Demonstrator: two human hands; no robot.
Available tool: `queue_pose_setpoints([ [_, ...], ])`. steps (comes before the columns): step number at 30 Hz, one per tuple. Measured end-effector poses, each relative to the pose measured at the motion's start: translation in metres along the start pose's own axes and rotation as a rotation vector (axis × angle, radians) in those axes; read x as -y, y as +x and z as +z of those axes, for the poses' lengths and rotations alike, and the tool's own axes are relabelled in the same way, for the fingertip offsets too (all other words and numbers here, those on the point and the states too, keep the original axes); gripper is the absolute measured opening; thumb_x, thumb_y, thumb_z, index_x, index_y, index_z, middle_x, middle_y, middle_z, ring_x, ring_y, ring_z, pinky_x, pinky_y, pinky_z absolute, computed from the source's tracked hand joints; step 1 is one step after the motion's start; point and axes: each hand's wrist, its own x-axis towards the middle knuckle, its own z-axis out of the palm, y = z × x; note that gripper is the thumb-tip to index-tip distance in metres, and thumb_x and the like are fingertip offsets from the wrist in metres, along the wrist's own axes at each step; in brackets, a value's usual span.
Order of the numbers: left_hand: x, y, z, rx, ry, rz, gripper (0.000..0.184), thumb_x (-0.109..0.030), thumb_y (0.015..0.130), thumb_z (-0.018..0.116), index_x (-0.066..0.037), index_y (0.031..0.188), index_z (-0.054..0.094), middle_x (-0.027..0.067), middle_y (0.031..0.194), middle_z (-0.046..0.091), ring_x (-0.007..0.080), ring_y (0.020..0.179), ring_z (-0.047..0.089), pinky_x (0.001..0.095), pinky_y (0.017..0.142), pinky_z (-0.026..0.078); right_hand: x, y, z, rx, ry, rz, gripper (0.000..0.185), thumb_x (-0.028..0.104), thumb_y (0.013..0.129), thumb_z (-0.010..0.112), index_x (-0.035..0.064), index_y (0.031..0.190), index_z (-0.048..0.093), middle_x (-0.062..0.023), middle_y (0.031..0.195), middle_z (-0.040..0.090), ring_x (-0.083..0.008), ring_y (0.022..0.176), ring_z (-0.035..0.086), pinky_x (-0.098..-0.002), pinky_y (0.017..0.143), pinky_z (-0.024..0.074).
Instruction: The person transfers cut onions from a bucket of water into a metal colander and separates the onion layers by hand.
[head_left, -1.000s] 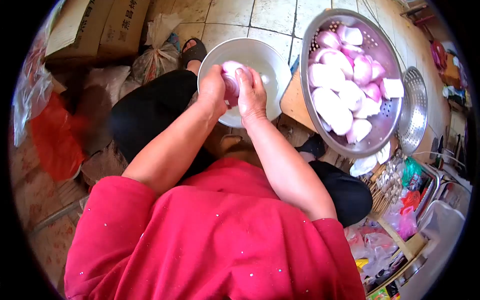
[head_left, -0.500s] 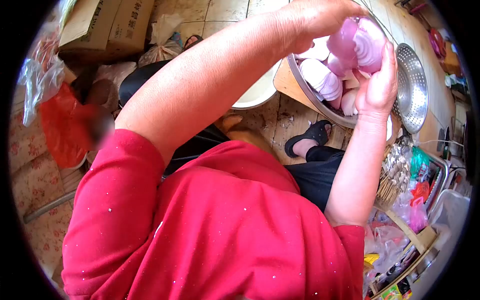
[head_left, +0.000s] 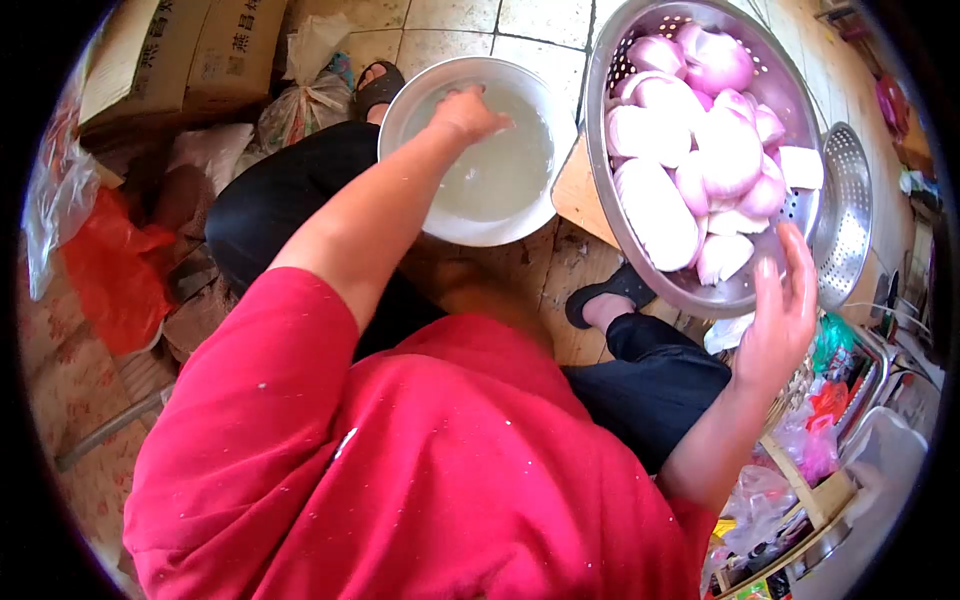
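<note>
My left hand [head_left: 468,114] dips into a white basin [head_left: 395,140] of cloudy water [head_left: 490,175]. Its thumb stands apart from the fingers, whose tips are partly lost in the water, and nothing shows in its grasp. To the right a metal colander [head_left: 625,225] holds several peeled onions [head_left: 728,150], purple and white, some in halves. By the colander's near right rim is my right hand [head_left: 782,310], open and holding nothing, fingers spread upward. Whether it touches the rim I cannot tell.
A second perforated metal strainer [head_left: 848,215] stands behind the colander at right. Under the colander's left side shows a wooden board [head_left: 585,195]. A cardboard box [head_left: 185,65], a tied plastic bag [head_left: 305,95] and a red plastic bag [head_left: 118,270] lie at left.
Both hands were cupped around onion pieces over the colander; those pieces are released. My left hand has moved left into the basin, and my right hand has drawn down to the colander's near rim.
</note>
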Motion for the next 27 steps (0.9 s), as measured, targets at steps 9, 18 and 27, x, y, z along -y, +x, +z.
queue_pose_setpoints([
  [9,0.041,0.052,0.088,0.366,-0.211,-0.056,0.067,-0.043,0.079,0.065,-0.013,0.137,0.049,0.0152,0.136,0.049,0.0322,0.129,0.044,0.0468,0.106,0.036,0.000,-0.010,0.027,0.110,0.002,0.075,0.039,0.000,0.081,0.056,-0.0051,0.119,0.057,-0.0186,0.131,0.050,-0.0277,0.123,0.049,-0.0380,0.103,0.0390],
  [18,0.070,0.078,0.110,0.389,0.329,-0.167,0.043,-0.024,0.083,0.060,-0.012,0.124,0.060,0.0136,0.132,0.055,0.0335,0.120,0.054,0.0500,0.101,0.041,0.001,-0.003,0.032,0.180,-0.096,0.024,0.039,0.002,0.077,0.061,-0.0077,0.115,0.059,-0.0216,0.124,0.055,-0.0300,0.115,0.054,-0.0384,0.097,0.0449],
  [27,0.087,0.051,0.128,0.790,0.650,0.121,0.043,-0.026,0.080,0.062,-0.013,0.121,0.064,0.0135,0.131,0.056,0.0348,0.119,0.054,0.0470,0.096,0.046,0.004,-0.006,0.037,0.238,-0.209,-0.008,0.037,0.005,0.075,0.066,-0.0022,0.111,0.062,-0.0192,0.117,0.060,-0.0310,0.108,0.058,-0.0387,0.094,0.0454],
])
